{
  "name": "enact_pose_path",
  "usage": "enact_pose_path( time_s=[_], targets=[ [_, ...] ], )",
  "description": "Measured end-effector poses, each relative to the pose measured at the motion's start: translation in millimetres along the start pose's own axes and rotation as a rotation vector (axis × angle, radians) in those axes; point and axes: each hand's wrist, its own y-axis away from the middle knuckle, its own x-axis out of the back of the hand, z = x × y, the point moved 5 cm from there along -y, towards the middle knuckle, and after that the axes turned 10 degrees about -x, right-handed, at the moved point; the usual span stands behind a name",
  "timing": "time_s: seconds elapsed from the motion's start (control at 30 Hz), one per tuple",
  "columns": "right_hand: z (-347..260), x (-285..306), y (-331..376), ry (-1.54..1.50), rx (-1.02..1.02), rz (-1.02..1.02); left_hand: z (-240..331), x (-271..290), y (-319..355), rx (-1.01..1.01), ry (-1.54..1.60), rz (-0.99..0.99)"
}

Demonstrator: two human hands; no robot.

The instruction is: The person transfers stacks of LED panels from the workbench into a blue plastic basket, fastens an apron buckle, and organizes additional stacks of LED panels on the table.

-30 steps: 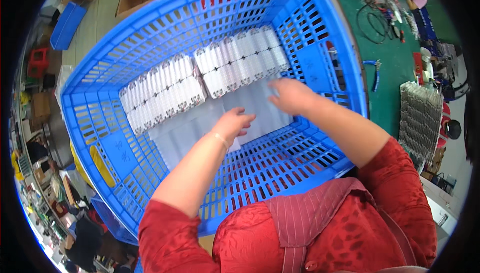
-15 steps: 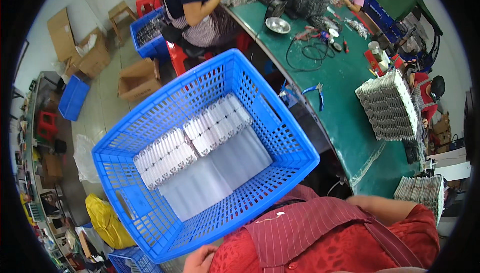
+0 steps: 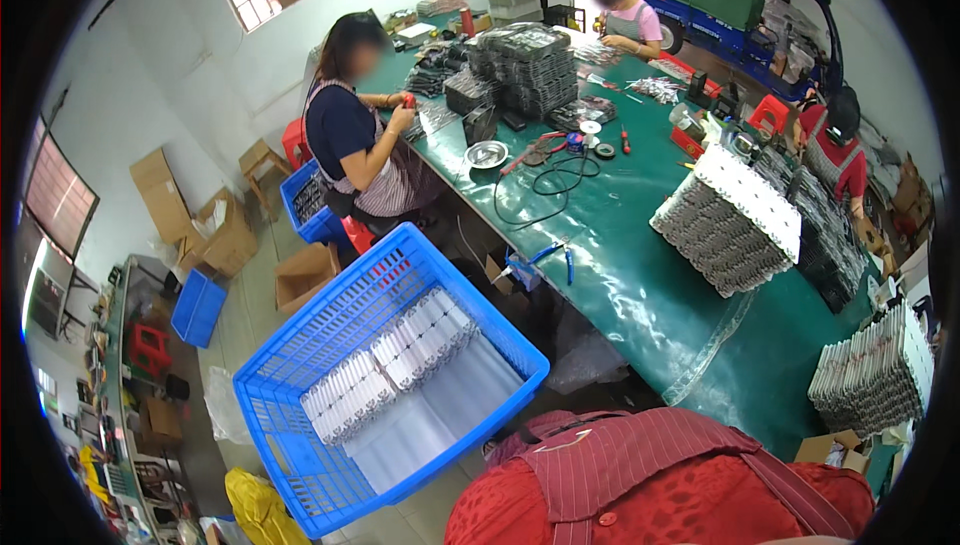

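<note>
Both your hands have left the blue crate [image 3: 290,455] and are out of view, so I can't tell whether either hand is grasping anything; your view has tilted up. Just beside the green tabletop [image 3: 620,215], your crate holds two side-by-side blocks of white ridged pieces [image 3: 425,337] along its far side, with greyish sheets [image 3: 430,435] covering its near side. Farther off, a blue bin [image 3: 305,195] holds dark parts, near an open cardboard box [image 3: 305,277].
</note>
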Motion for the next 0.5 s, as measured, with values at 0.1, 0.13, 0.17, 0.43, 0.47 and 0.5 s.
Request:
enact_pose_path(
  time_s=[0.1,0.13,0.17,0.43,0.47,0.5],
  targets=[
    [12,11,8,-0.054,0.012,0.040,12,-10,-15,-0.036,-0.023,-0.021],
    [14,14,8,-0.071,0.017,0.052,16,-12,-21,-0.047,-0.031,-0.026],
    [15,17,9,-0.089,0.021,0.063,19,-13,-27,-0.058,-0.038,-0.032],
    [10,11,2,-0.245,0.039,0.148,40,3,-65,-0.127,-0.096,-0.097],
    [8,11,1,-0.261,0.038,0.156,41,6,-70,-0.134,-0.098,-0.105],
    [7,11,1,-0.275,0.034,0.164,41,7,-74,-0.140,-0.098,-0.113]
  ],
)
